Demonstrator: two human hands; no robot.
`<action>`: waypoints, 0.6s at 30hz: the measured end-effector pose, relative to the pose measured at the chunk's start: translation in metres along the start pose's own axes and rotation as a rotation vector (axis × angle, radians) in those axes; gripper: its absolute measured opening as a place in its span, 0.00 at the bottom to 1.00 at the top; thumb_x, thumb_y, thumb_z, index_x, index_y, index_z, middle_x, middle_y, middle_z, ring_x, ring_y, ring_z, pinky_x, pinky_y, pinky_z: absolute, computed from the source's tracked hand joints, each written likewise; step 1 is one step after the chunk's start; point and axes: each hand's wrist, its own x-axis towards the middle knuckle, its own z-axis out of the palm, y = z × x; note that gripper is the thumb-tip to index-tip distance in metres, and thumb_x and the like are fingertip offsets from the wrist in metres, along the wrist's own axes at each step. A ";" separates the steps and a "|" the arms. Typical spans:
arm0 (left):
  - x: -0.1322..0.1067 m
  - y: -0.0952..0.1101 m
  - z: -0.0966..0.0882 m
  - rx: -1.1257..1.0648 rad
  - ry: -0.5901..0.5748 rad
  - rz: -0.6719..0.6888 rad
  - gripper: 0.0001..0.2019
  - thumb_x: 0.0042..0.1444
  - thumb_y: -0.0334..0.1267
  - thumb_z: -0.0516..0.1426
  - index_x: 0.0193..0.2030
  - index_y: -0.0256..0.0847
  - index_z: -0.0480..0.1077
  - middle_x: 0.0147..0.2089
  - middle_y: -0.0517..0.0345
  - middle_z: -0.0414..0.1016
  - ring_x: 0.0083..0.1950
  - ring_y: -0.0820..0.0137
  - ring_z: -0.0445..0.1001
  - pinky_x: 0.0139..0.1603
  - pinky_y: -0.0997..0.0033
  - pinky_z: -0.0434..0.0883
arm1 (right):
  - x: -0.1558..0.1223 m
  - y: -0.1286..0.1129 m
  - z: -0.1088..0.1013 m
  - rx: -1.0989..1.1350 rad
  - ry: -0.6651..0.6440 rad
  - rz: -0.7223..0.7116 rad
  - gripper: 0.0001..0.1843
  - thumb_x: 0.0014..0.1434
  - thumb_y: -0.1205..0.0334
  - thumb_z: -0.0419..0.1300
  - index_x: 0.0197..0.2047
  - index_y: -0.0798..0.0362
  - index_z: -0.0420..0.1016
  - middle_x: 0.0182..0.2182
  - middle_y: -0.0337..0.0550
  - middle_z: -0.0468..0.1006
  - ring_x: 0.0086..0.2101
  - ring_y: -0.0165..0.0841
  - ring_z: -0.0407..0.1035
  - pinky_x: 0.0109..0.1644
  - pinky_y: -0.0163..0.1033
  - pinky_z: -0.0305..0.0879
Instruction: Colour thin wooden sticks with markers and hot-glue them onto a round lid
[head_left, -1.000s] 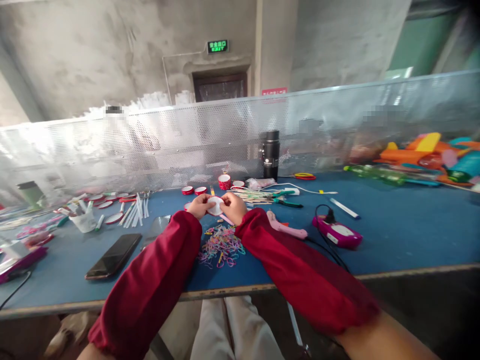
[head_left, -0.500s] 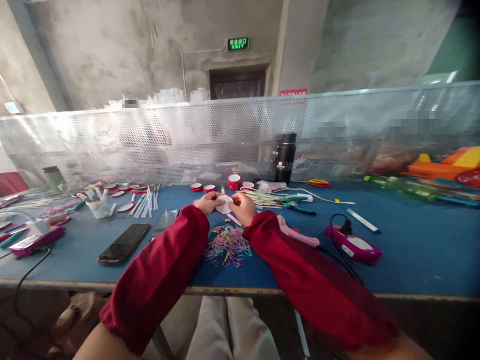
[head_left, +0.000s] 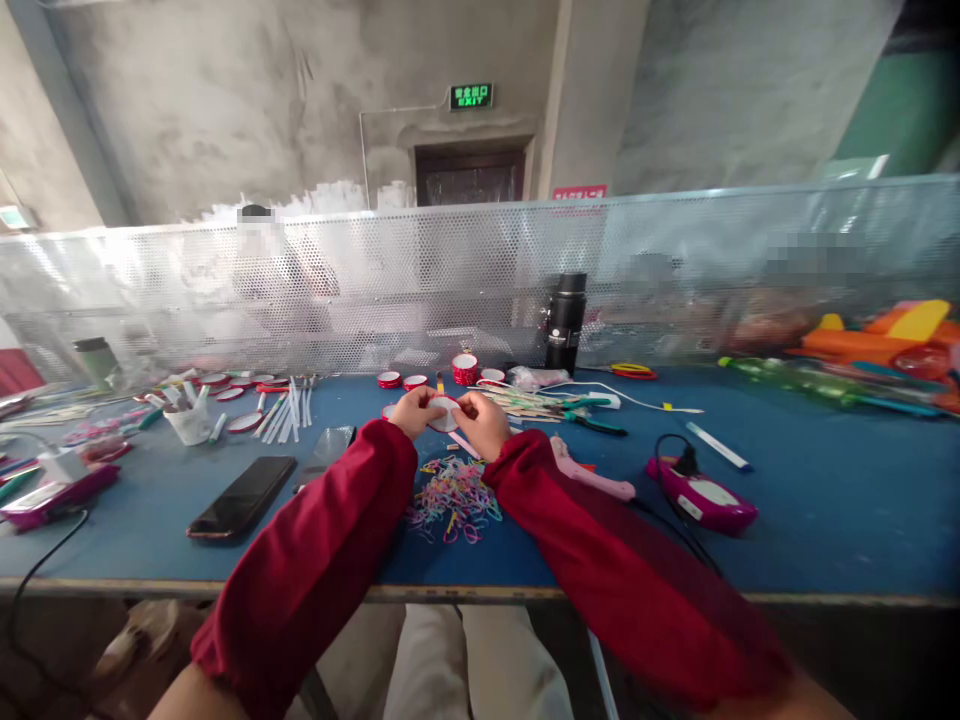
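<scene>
Between my two hands is a round white disc with a red rim (head_left: 444, 414), held above the blue table. My left hand (head_left: 413, 412) pinches its left edge, thumb on the white face. Gripping the opposite edge, my right hand (head_left: 484, 424) has its fingers curled and partly hidden. Just below the hands lies a loose pile of colourful small rubber bands (head_left: 457, 495). Behind the disc stand a stack of red-rimmed round pieces (head_left: 465, 368) and a few single ones, such as a red-rimmed round piece (head_left: 388, 380).
A phone (head_left: 241, 497) and a cup of white sticks (head_left: 189, 422) are on the left. To the right lie a pink glue gun (head_left: 592, 470), green-handled pliers (head_left: 596, 420), a purple power strip (head_left: 705, 495) and a marker (head_left: 718, 446). A black thermos (head_left: 565, 325) stands by the perforated metal screen (head_left: 420, 270).
The view has shifted slightly, so the table sits a little lower and further left. Both hands keep hold of the disc, which now appears tilted flatter.
</scene>
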 end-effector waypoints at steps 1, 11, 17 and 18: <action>0.000 0.000 0.000 0.001 -0.001 0.012 0.16 0.35 0.31 0.65 0.33 0.35 0.67 0.27 0.63 0.72 0.28 0.75 0.69 0.31 0.74 0.67 | 0.000 0.000 -0.001 -0.005 -0.001 -0.005 0.03 0.51 0.61 0.58 0.29 0.51 0.69 0.25 0.37 0.76 0.26 0.30 0.69 0.31 0.34 0.62; 0.000 0.002 0.000 0.008 0.021 0.069 0.15 0.39 0.37 0.65 0.33 0.36 0.67 0.24 0.64 0.69 0.24 0.78 0.65 0.27 0.76 0.61 | 0.000 0.000 -0.001 -0.021 -0.004 0.009 0.04 0.51 0.61 0.57 0.28 0.51 0.69 0.22 0.36 0.74 0.24 0.30 0.67 0.30 0.34 0.60; -0.002 0.002 0.003 0.024 0.064 0.081 0.11 0.41 0.35 0.63 0.31 0.34 0.69 0.25 0.62 0.71 0.25 0.77 0.66 0.29 0.75 0.63 | 0.001 0.001 0.000 -0.019 -0.007 0.014 0.02 0.50 0.62 0.57 0.28 0.51 0.69 0.23 0.35 0.74 0.24 0.29 0.67 0.30 0.33 0.60; -0.002 0.003 0.004 0.033 0.066 0.084 0.10 0.41 0.35 0.63 0.31 0.34 0.70 0.25 0.62 0.71 0.25 0.77 0.66 0.29 0.75 0.63 | 0.001 0.001 0.000 -0.018 -0.009 0.016 0.02 0.50 0.62 0.58 0.28 0.51 0.69 0.23 0.35 0.74 0.24 0.29 0.67 0.30 0.33 0.60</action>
